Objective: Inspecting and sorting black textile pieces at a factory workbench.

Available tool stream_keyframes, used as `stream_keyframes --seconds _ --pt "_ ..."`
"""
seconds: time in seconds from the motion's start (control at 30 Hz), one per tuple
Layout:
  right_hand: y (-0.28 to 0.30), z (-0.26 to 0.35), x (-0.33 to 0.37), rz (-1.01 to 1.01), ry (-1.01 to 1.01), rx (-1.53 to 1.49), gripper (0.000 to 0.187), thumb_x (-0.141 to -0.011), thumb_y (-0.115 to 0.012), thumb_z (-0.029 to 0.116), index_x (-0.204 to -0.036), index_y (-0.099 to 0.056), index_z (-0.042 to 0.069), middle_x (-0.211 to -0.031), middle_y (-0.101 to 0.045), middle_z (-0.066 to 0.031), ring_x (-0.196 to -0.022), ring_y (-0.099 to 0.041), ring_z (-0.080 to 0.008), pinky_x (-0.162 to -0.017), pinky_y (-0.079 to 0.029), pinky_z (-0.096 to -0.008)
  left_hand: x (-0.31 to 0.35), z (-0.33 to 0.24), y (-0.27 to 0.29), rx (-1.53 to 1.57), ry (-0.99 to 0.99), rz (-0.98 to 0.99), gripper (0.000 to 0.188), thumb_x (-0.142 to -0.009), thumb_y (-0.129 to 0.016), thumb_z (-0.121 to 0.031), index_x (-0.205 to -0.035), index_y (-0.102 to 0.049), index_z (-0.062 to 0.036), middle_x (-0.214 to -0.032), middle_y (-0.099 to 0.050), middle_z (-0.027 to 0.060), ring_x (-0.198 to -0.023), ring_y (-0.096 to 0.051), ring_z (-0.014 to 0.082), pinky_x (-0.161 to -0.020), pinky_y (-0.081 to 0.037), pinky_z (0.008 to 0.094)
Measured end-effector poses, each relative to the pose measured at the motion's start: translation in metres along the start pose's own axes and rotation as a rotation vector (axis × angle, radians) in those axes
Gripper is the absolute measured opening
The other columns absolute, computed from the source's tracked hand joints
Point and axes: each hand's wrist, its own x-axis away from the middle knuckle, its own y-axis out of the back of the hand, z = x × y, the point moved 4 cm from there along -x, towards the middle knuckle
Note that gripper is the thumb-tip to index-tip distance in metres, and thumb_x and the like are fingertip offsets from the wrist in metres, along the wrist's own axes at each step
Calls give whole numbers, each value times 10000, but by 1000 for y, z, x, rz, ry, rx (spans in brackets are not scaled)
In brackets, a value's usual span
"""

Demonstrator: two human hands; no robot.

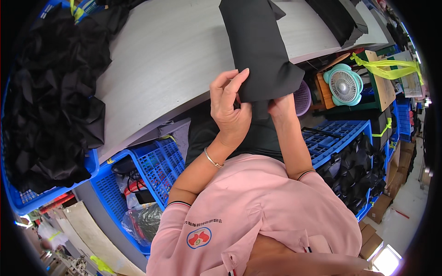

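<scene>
A long piece of black fabric lies over the table's near edge, its lower end hanging toward my body. At the left corner of that end is my left hand, fingers bent around the fabric's side edge and thumb low by the corner. My right hand reaches up beneath the lower right end and grips it; the cloth covers most of its fingers. A small dark strip shows between the two hands, but I cannot make out what it is.
The grey table carries a black fabric stack at the far right. Left stands a blue crate heaped with black cloth. More blue baskets flank me. A turquoise fan and a purple basket sit at right.
</scene>
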Motion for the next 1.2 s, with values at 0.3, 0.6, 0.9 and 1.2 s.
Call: stream_keyframes --seconds 0.3,0.6,0.9,1.2 --pt "-3 5 4 -16 55 -2 368 -948 -624 218 -1258 -578 25 -1172 -649 -115 -1034 -652 -238 -898 -560 -398 -3 -15 0 13 -4 17 629 -642 -560 239 -1145 -735 -94 -1107 -616 61 -869 -573 125 -621 -448 223" --pt "1 -6 -5 -31 -26 -83 343 -962 -593 239 -1232 -583 28 -1111 -661 -114 -957 -671 -226 -809 -586 -381 4 -14 1 6 15 65 566 -693 -649 199 -1172 -726 -91 -1114 -619 61 -851 -579 116 -614 -450 221" --pt "1 -9 -11 28 -15 -36 310 -956 -603 201 -1206 -600 17 -1057 -668 -80 -885 -673 -179 -733 -582 -295 5 -16 2 40 24 66 550 -718 -691 171 -1198 -713 -97 -1132 -616 58 -775 -548 89 -627 -452 214" --pt "-3 -7 -5 -16 -145 -59 285 -958 -592 211 -1179 -614 31 -1032 -672 -76 -867 -673 -173 -718 -576 -287 9 -13 2 39 36 72 572 -716 -679 184 -1216 -703 -94 -1155 -600 55 -786 -539 71 -645 -456 205"
